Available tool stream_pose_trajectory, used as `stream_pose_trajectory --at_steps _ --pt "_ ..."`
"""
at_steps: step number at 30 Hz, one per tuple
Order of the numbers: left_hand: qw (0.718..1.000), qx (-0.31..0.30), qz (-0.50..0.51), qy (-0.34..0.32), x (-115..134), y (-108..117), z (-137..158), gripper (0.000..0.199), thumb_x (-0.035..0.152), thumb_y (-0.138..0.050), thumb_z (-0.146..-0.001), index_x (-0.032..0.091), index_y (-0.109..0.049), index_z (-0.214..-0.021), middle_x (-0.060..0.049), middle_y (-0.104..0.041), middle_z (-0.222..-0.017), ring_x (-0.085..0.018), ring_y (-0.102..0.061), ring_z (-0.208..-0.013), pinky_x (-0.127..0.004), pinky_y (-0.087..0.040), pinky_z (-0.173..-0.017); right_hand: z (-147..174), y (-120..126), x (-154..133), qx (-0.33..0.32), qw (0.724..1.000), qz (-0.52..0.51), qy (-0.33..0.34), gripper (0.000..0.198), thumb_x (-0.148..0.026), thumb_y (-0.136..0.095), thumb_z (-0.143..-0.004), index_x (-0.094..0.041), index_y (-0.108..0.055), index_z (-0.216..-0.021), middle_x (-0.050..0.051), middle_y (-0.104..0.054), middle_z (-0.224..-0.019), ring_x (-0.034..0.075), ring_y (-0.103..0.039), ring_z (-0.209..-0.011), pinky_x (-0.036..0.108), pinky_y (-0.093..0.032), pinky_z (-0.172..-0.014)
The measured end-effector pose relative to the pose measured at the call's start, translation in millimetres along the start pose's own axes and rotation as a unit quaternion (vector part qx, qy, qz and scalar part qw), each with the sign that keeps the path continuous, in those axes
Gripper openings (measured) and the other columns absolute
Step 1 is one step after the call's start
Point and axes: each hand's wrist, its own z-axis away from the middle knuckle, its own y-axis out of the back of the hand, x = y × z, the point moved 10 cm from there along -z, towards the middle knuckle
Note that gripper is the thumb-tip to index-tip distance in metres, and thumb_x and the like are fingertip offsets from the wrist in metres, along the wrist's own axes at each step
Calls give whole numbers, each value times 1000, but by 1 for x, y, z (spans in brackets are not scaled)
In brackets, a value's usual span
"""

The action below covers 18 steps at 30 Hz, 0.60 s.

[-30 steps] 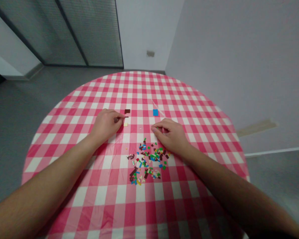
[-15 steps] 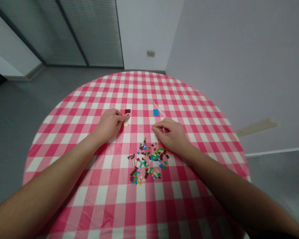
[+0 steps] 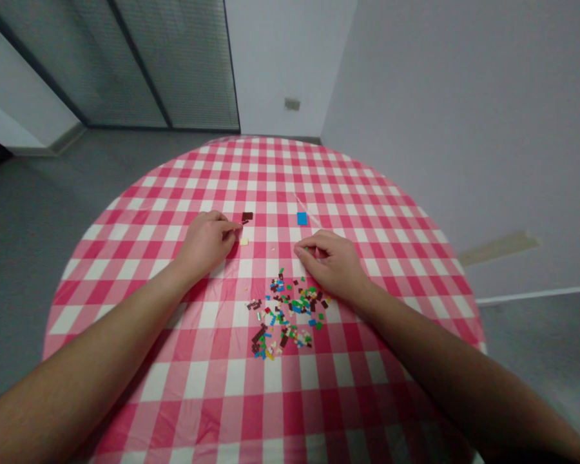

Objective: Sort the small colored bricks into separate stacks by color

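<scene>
My left hand (image 3: pixel 207 240) rests by a dark brown plate piece (image 3: pixel 247 216), its index finger stretched out and the other fingers loosely bent. At that fingertip lies a small dark brown brick piece (image 3: pixel 245 222), touching or nearly so. A cream plate piece (image 3: pixel 244 241) is just below the finger. My right hand (image 3: pixel 332 261) lies on its side with thumb and index finger pinched together. A speck of green (image 3: pixel 307 249) shows between those fingers, too small to make out. Beyond the right hand sits a blue square plate piece (image 3: pixel 302 219).
A loose pile of small building bricks (image 3: pixel 285 316) in brown, green, blue, white and yellow spreads between my forearms. One tiny pale piece (image 3: pixel 272 249) lies between the hands. The round table wears a red-and-white checked cloth (image 3: pixel 212 386); a wall stands to the right.
My left hand has drawn slightly to the left, uncovering more of the small brown brick piece at its fingertip. The right hand keeps its place and its pinch.
</scene>
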Motion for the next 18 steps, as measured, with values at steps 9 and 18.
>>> stream_pose_trajectory --at_steps 9,18 --pt "999 8 -32 -20 7 1 0 36 31 -49 -101 19 -83 -106 -11 -68 -84 -24 -60 -77 -38 -46 -73 1 2 -2 8 1000 -5 10 15 -24 -63 -92 -21 -74 -83 4 -73 -78 17 -63 -70 33 -49 -69" --pt "998 2 -45 -52 12 -4 -1 38 29 -47 -104 18 -83 -108 -13 -70 -86 -25 -59 -75 -42 -45 -74 0 1 -1 6 1000 0 0 15 -24 -63 -91 -21 -75 -83 4 -73 -77 17 -61 -69 33 -49 -69"
